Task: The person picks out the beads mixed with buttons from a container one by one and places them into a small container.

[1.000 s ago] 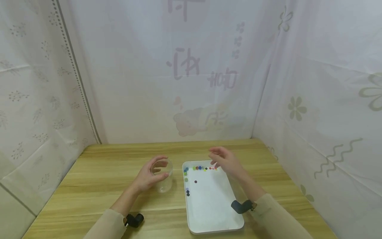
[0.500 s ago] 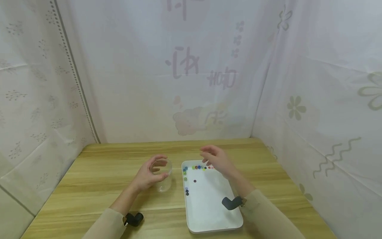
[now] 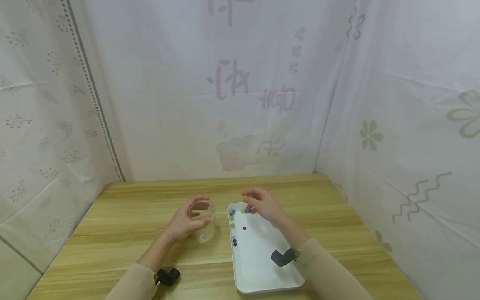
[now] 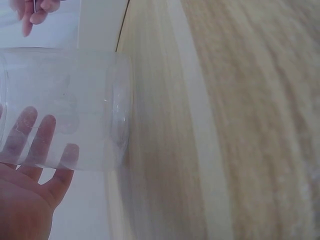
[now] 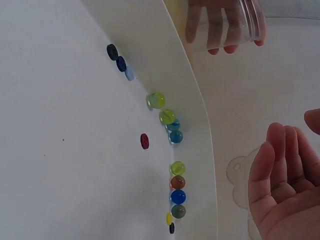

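A clear plastic jar (image 3: 205,231) stands upright on the wooden table, left of the white tray (image 3: 268,266). My left hand (image 3: 189,218) grips it near the rim, thumb on the near side and fingers round the far side; they show through the wall in the left wrist view. Over the tray's far end hovers my right hand (image 3: 264,206), fingers loosely bent, thumb apart from them in the right wrist view, nothing visible in its grasp. Below it, along the tray wall, lie several glass marbles, among them a blue marble (image 5: 178,196). A dark red button (image 5: 144,141) lies away from the wall.
Dark buttons (image 5: 121,63) and a pale blue button (image 5: 130,73) lie by the tray's left wall. A yellow button (image 5: 169,218) lies in the far row. Patterned white curtains (image 3: 240,104) enclose the table (image 3: 112,233) at the back and sides.
My right hand has moved left along the tray's far end, now above the blue marble. My left hand and the jar stay put.
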Motion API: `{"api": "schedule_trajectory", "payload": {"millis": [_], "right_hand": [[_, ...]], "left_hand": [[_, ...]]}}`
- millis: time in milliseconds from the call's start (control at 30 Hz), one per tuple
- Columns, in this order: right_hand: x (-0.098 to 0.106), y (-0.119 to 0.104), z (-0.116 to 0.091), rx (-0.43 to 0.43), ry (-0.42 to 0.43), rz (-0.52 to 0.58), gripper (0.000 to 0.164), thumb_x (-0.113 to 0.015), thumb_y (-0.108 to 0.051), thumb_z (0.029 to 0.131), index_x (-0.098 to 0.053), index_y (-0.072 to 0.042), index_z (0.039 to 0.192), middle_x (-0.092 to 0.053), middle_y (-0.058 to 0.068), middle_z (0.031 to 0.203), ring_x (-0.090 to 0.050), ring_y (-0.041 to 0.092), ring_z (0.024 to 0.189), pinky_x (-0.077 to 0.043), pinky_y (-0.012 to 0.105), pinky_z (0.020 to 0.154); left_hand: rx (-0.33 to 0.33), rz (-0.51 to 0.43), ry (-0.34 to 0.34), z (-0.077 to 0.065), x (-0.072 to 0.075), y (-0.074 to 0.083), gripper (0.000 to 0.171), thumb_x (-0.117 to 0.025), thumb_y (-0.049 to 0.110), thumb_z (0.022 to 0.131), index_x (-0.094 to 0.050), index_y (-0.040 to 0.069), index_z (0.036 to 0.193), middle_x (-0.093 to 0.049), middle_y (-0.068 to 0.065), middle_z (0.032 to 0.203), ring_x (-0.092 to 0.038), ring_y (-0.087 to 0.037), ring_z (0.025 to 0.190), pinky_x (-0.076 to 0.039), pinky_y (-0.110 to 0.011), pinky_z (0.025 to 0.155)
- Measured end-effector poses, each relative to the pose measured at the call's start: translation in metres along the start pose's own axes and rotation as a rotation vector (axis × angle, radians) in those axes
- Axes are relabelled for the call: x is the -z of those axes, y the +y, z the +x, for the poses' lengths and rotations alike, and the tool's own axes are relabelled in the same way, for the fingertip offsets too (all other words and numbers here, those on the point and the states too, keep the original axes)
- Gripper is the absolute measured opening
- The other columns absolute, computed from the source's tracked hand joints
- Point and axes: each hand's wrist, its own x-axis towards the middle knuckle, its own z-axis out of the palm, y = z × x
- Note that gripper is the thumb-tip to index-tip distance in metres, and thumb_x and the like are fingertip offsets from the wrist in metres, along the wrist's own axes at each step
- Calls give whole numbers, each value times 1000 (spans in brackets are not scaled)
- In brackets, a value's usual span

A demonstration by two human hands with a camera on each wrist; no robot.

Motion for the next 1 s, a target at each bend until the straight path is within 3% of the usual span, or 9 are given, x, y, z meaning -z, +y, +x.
{"api": "schedule_trajectory", "payload": {"millis": [167,367,600,833,1000], "right_hand": [[-5,9,2,-13,-27,15,36,-68,-23,109,-69,-1,138,-72,27,127,-75,35,97,-60,28,80],[-11,15,3,5,-65,-9,31,-68,-18,108,-70,0,133,-72,28,124,-70,18,88,-61,31,80],[-18,23,2,-27,-92,-57,25,-72,-23,106,-74,-6,125,-72,9,106,-69,19,85,-59,30,74],[-27,33,3,-72,-126,-54,22,-75,-20,103,-75,-8,122,-71,12,94,-68,20,79,-52,27,65],[-31,36,1,-52,-131,-109,23,-76,-18,100,-76,-8,120,-68,4,85,-69,20,74,-48,26,63]], "left_hand": [[-4,7,3,0,0,0,68,-84,16,94,-52,2,152,-65,-29,145,-59,-54,138,-46,-74,113],[-8,0,3,0,0,0,66,-84,16,93,-54,6,151,-66,-28,145,-58,-56,138,-47,-73,113],[8,-2,3,-1,0,1,66,-84,16,94,-54,5,151,-65,-28,145,-56,-59,139,-46,-73,114],[3,-12,2,0,0,1,66,-84,16,94,-54,5,151,-65,-29,144,-55,-60,139,-45,-74,114],[-2,-15,1,0,0,0,66,-84,16,94,-53,5,152,-65,-29,144,-55,-61,139,-45,-75,114]]}}
